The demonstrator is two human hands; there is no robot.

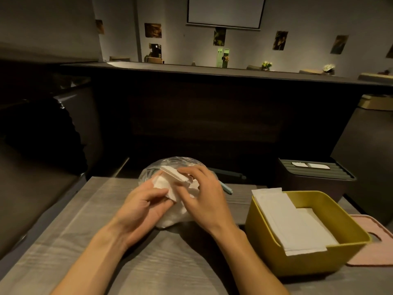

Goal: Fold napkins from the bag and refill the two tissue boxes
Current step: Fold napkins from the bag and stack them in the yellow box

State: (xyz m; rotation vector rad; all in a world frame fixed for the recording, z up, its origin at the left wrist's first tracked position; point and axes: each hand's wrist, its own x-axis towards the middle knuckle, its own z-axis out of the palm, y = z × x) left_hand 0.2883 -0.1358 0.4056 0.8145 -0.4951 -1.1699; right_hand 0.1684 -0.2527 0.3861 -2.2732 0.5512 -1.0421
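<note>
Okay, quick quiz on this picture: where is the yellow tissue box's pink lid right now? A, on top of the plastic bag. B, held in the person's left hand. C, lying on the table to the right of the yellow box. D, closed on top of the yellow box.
C: the pink lid lies flat on the table just right of the open yellow box, which shows white napkins inside.

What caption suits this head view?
Both hands work napkins at the bag, yellow box open.
</note>
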